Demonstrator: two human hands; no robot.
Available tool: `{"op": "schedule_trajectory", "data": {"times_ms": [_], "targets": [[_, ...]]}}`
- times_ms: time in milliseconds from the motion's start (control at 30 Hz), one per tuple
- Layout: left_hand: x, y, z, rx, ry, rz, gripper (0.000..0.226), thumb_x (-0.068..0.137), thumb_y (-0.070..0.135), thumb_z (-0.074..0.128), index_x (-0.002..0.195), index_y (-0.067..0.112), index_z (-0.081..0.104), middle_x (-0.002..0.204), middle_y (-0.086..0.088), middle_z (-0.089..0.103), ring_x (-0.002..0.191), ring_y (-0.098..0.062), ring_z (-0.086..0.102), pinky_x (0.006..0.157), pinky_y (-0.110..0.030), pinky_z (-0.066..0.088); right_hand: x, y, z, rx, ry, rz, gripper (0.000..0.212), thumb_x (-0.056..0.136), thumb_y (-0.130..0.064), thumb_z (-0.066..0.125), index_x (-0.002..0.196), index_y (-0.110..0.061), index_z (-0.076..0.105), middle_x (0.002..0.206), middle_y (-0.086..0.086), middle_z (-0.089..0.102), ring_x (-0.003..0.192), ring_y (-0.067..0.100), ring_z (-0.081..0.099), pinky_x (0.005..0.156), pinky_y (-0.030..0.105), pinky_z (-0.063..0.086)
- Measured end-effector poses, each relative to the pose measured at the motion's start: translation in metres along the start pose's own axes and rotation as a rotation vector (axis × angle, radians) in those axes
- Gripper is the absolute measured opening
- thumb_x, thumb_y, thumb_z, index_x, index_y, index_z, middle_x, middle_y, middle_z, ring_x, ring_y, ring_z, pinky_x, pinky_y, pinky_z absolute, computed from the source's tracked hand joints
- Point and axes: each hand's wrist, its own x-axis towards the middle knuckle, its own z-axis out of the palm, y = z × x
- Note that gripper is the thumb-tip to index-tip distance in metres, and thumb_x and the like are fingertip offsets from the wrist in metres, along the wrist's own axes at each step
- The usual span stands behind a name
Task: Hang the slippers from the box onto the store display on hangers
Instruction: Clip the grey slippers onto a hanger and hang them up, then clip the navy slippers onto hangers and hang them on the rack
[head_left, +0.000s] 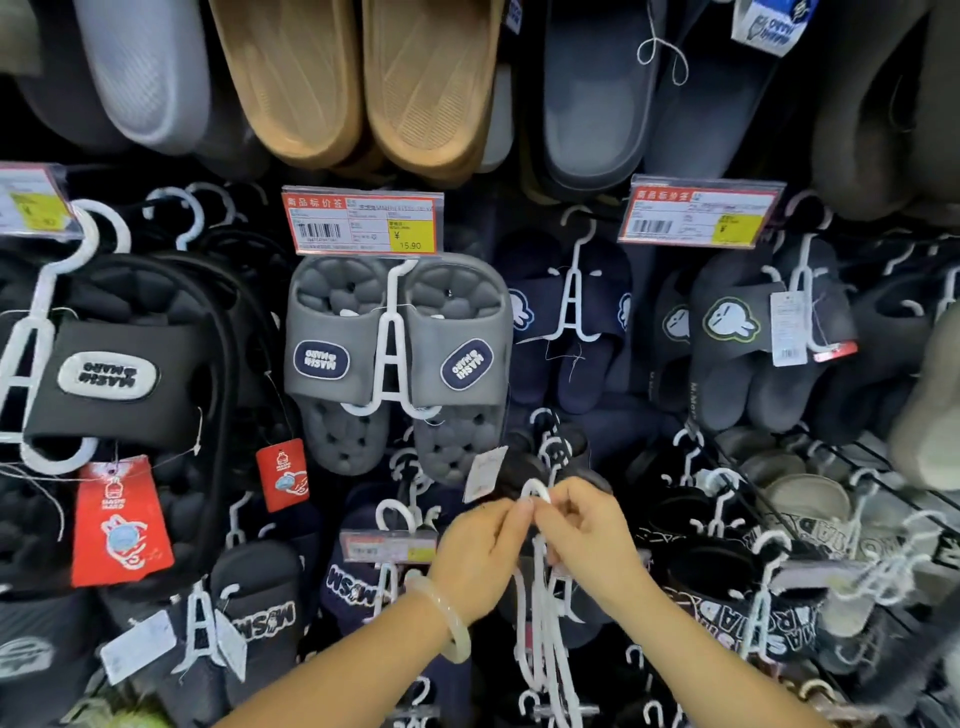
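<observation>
— Just below the grey bubble-soled slipper pair (397, 358) that hangs under the red-and-yellow price label (362, 222): that is where the white plastic hanger hook (536, 491) sits, and both hands meet on it.

— Which hand has it?

— Both. The left hand (480, 551), the one with the pale translucent bangle (448, 618) at the wrist, pinches the hook from the left; the right hand (584, 525) pinches it from the right, fingertips nearly touching. Each grip is narrow, closed on the hook.

— And how does the hanger lie?

— Its long axis runs straight down from the hook, the white stem (543, 623) dropping between the two wrists. Dark slippers seem to hang on it, but they blur into the dark stock behind, so I cannot tell the pair apart.

— Where must it go?

— Judging from the display, up and away, towards a peg below the grey pair. The hook's curve is on top, above the fingers, so it leads. I cannot see the peg itself; a white paper tag (484, 473) and another dark slipper (556, 452) on its hanger sit just above the hook and could snag it.

— Nearer hand?

— About equal; the right is slightly higher.
</observation>
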Motion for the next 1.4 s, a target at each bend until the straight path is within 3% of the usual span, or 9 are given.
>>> {"op": "schedule_trajectory", "data": {"times_ms": [133,267,333,600,767,967,1133,1300,1400], "targets": [[-0.028,0.011,0.017,-0.047,-0.132,-0.077,0.051,0.084,0.065,0.028,0.078,0.023,0.057,0.075,0.003,0.061,0.073,-0.013,0.058,0.079,-0.038,0.049,-0.020,0.017,-0.009,-0.029,-0.018,0.080,0.029,0.084,-0.011,0.063,0.062,-0.009,0.045,0.053,0.010,0.046,0.049,0.021,0.045,0.044,0.026,0.039],[-0.049,0.032,0.045,-0.120,-0.324,-0.141,0.044,0.077,0.064,0.048,0.109,0.036,0.056,0.106,0.006,0.066,0.095,-0.009,0.061,0.091,-0.032,0.048,-0.042,0.026,-0.038,0.046,0.054,0.150,0.032,0.077,-0.012,0.073,0.055,-0.011,0.049,0.048,0.002,0.051,0.048,0.018,0.047,0.051,0.026,0.040],[-0.060,0.044,0.064,-0.095,-0.371,-0.154,0.032,0.071,0.056,0.059,0.099,0.043,0.053,0.093,0.010,0.065,0.081,-0.005,0.058,0.083,-0.030,0.048,-0.058,0.025,-0.059,0.082,0.031,0.192,0.027,0.076,-0.014,0.073,0.059,-0.008,0.053,0.052,0.011,0.056,0.046,0.020,0.055,0.046,0.026,0.045],[-0.104,0.080,0.166,-0.080,-0.369,-0.254,0.039,0.087,0.011,0.038,0.122,0.009,0.054,0.114,-0.012,0.064,0.103,-0.026,0.060,0.090,-0.034,0.049,-0.124,0.067,-0.135,-0.092,0.003,0.186,0.038,0.071,-0.022,0.078,0.052,-0.013,0.047,0.050,0.006,0.050,0.050,0.015,0.045,0.055,0.027,0.037],[-0.129,0.099,0.218,-0.140,-0.420,-0.372,0.032,0.080,0.019,0.044,0.099,0.000,0.062,0.097,-0.024,0.067,0.087,-0.032,0.064,0.082,-0.047,0.052,-0.165,0.096,-0.173,-0.061,-0.008,0.297,0.042,0.074,-0.023,0.076,0.046,-0.015,0.045,0.047,0.000,0.045,0.049,0.015,0.044,0.054,0.025,0.037],[-0.138,0.110,0.269,-0.225,-0.508,-0.408,0.021,0.094,0.011,0.042,0.087,0.019,0.060,0.073,-0.001,0.061,0.070,-0.020,0.055,0.066,-0.036,0.049,-0.190,0.120,-0.207,0.029,-0.056,0.402,0.031,0.079,-0.021,0.071,0.059,-0.006,0.053,0.056,0.013,0.053,0.054,0.031,0.055,0.056,0.042,0.049],[-0.134,0.076,0.305,-0.243,-0.496,-0.508,0.020,0.092,0.011,0.044,0.097,0.013,0.063,0.087,-0.010,0.066,0.074,-0.026,0.059,0.075,-0.043,0.051,-0.206,0.182,-0.215,-0.076,0.122,0.489,0.037,0.071,-0.024,0.078,0.071,-0.014,0.043,0.061,-0.003,0.044,0.056,0.011,0.046,0.054,0.018,0.039],[-0.138,0.030,0.350,-0.349,-0.465,-0.658,0.015,0.093,0.007,0.048,0.096,0.015,0.061,0.087,-0.010,0.063,0.081,-0.023,0.058,0.085,-0.044,0.050,-0.221,0.259,-0.218,-0.007,-0.252,0.642,0.024,0.064,0.005,0.078,0.071,0.002,0.055,0.067,0.006,0.055,0.061,0.002,0.060,0.058,0.011,0.050],[-0.152,-0.012,0.389,-0.356,-0.463,-0.710,0.015,0.093,0.011,0.049,0.098,0.014,0.063,0.086,-0.007,0.063,0.083,-0.020,0.057,0.084,-0.038,0.049,-0.228,0.322,-0.203,0.222,-0.235,0.805,0.026,0.072,0.020,0.064,0.087,0.000,0.055,0.075,0.007,0.053,0.061,-0.009,0.060,0.063,0.012,0.048]]}}
